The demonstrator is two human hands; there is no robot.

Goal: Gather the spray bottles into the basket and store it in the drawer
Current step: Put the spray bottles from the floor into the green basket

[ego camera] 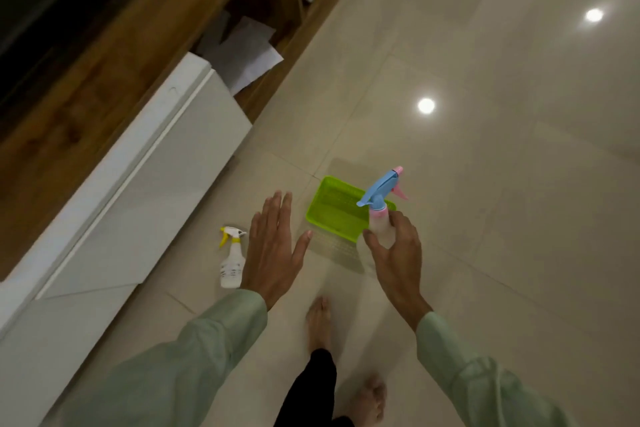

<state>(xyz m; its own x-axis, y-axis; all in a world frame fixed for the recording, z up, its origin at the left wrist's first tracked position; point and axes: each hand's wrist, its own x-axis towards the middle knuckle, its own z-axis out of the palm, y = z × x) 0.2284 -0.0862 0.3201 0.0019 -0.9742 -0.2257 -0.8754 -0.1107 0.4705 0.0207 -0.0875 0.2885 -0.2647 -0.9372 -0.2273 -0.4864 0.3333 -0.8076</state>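
Over the tiled floor (485, 218), left hand (273, 253) spread flat; right hand (394, 253) seemingly pinches pink bottle (379, 222).

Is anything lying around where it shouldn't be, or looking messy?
Yes. A white spray bottle with a yellow trigger lies flat on the tiled floor, outside the green plastic basket. Loose white papers spill from the wooden cabinet's open shelf.

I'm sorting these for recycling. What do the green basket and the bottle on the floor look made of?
The green basket looks like moulded plastic: bright uniform colour, slotted base. The bottle on the floor seems translucent white plastic with a yellow and white trigger head, probably also plastic. Its printed markings are too small to read.
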